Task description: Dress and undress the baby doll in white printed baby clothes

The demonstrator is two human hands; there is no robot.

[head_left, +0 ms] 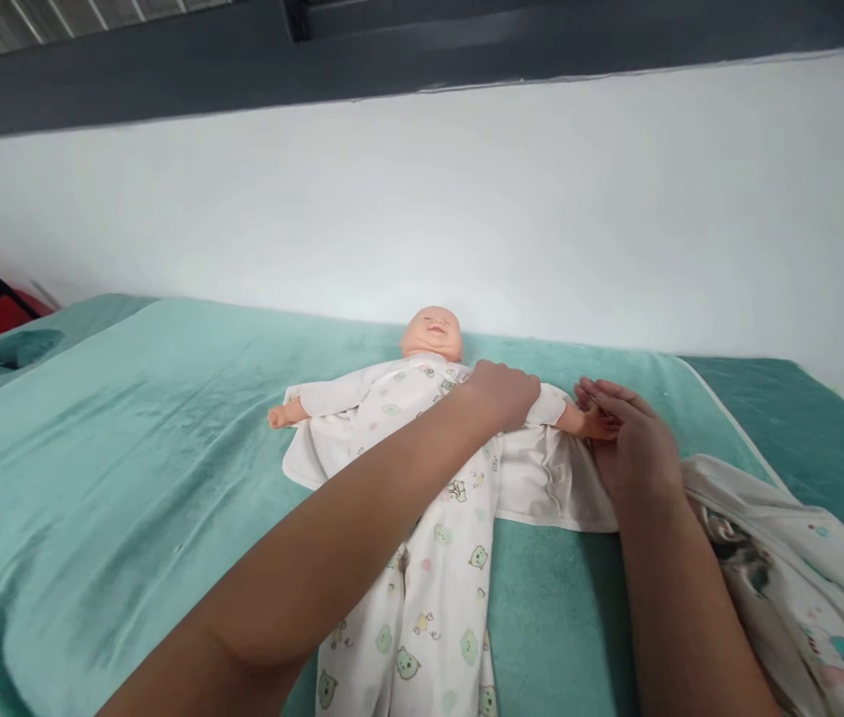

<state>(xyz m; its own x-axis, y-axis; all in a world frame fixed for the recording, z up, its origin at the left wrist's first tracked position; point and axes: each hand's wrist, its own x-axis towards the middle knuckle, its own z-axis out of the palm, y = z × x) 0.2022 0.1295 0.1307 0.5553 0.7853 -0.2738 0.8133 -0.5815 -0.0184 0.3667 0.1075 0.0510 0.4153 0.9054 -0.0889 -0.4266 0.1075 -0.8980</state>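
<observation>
The person's two upper limbs, located relative to the baby doll (461,508). At the doll's shoulder: left hand (506,393), bare, with a broad, smooth back and a row of rounded knuckles. Crossing the doll's torso: left forearm (351,513), likewise bare, widest near the elbow, where a shallow crease shows, and tapering evenly to the wrist. Beside the doll's outstretched arm: right hand (640,448), bare, its fingers (627,393) slender; fingernail detail is too small to tell. Beside the doll's trunk: right forearm (668,597), bare and smooth in outline, narrowing towards the wrist.
</observation>
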